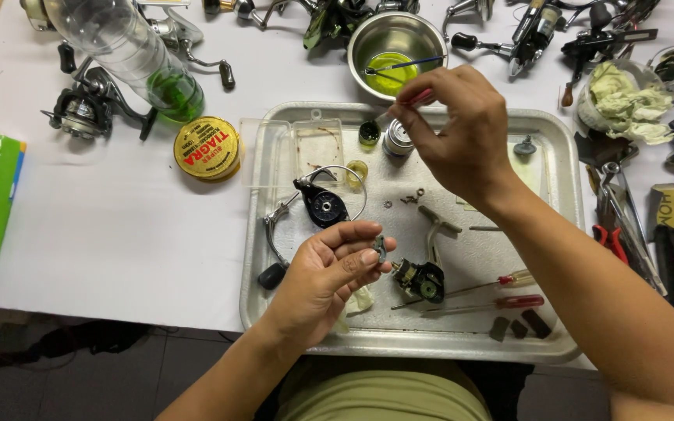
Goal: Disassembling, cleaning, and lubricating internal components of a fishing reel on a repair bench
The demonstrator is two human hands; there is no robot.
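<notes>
Two hands work over a metal tray (567, 234) on a white tabletop (118, 234). Left hand (329, 273) pinches a small dark reel part (381, 248) between thumb and fingertips, just above the tray's near half. Right hand (458, 136) is closed on a thin red-handled tool (417, 97), raised beside a steel bowl (396, 35) of green fluid. Judged step: cleaning or oiling the small part; bringing tool tip to part calls for a steady, fine touch. Dismantled reel pieces, screwdrivers (509, 290) and further reels crowd the surface; dark floor shows below.

Shiny metal tray (563, 234), glossy steel bowl (368, 39)
</notes>
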